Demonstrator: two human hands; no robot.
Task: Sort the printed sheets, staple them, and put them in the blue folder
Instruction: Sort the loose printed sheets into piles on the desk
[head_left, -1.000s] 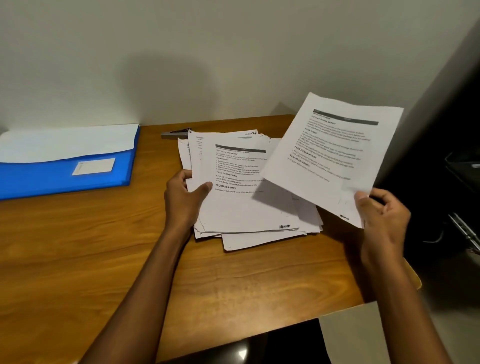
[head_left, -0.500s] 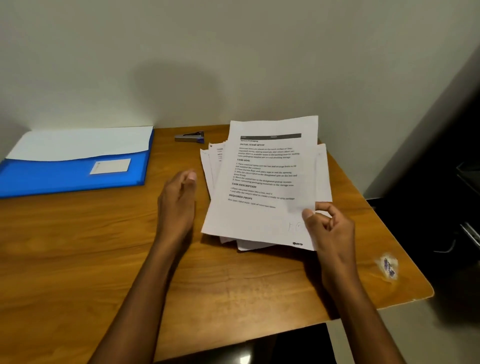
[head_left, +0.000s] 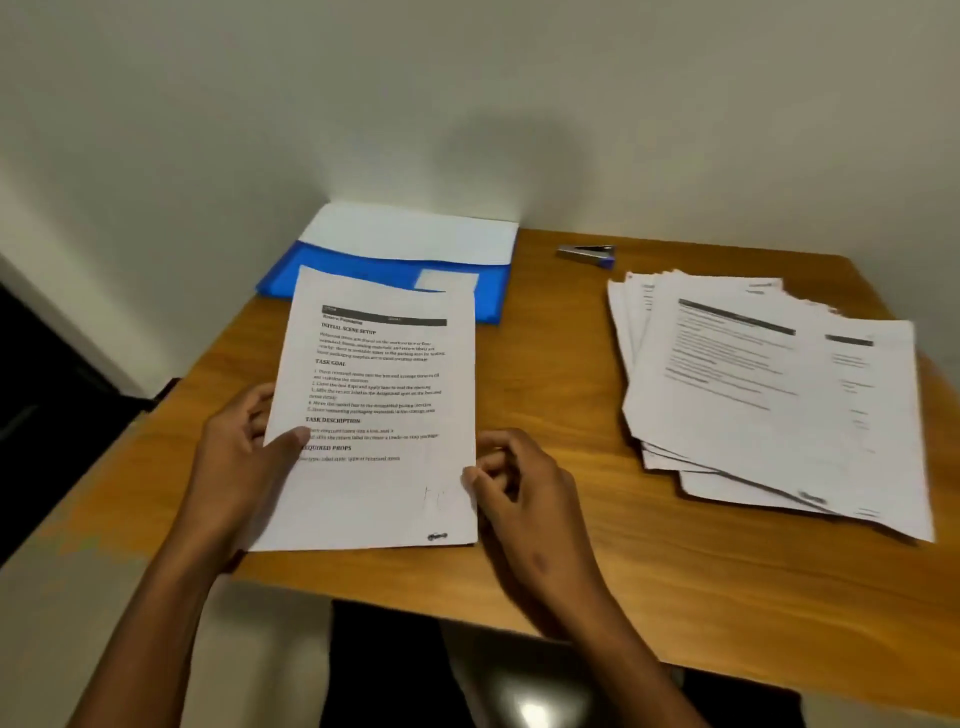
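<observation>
Carried left off the loose pile (head_left: 769, 395), one printed sheet (head_left: 382, 415) now sits near the blue folder (head_left: 384, 275), left hand (head_left: 244, 457) and right hand (head_left: 519, 483) pinching its edges; sorting has barely begun, the stapler (head_left: 587, 254) lies untouched on the surface (head_left: 571, 519).

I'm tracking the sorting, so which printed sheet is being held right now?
The single white printed sheet in front of the blue plastic folder, pinched by the left hand and right hand. The others lie fanned in the untouched pile.
</observation>
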